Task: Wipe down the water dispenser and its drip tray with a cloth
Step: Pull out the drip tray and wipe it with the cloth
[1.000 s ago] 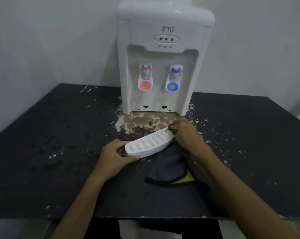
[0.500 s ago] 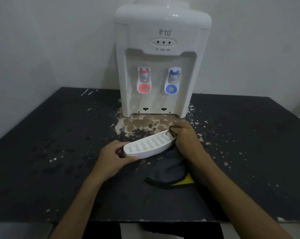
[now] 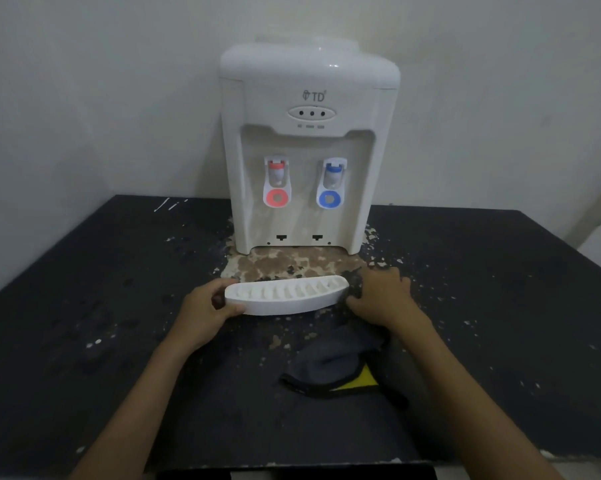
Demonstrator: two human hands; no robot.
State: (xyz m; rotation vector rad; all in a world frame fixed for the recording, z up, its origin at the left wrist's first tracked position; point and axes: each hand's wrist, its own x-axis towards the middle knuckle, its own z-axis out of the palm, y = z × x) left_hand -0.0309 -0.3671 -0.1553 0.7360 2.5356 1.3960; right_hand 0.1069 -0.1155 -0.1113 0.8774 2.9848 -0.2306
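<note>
A white water dispenser [image 3: 307,147] with a red tap and a blue tap stands at the back of the black table [image 3: 84,323]. Its white slotted drip tray [image 3: 285,296] is detached and sits level just in front of it. My left hand [image 3: 205,310] grips the tray's left end. At the tray's right end, my right hand [image 3: 382,296] holds the tray. A dark grey cloth [image 3: 333,362] with a yellow patch lies on the table below the tray, touched by neither hand.
The table's paint is peeled to a brown patch [image 3: 292,263] right in front of the dispenser, with white flecks scattered around. A pale wall rises behind. The table's front edge runs near the bottom of the view.
The drip tray has turned from tilted to level and moved closer to the dispenser. Both hands moved with it. The cloth stayed where it lay.
</note>
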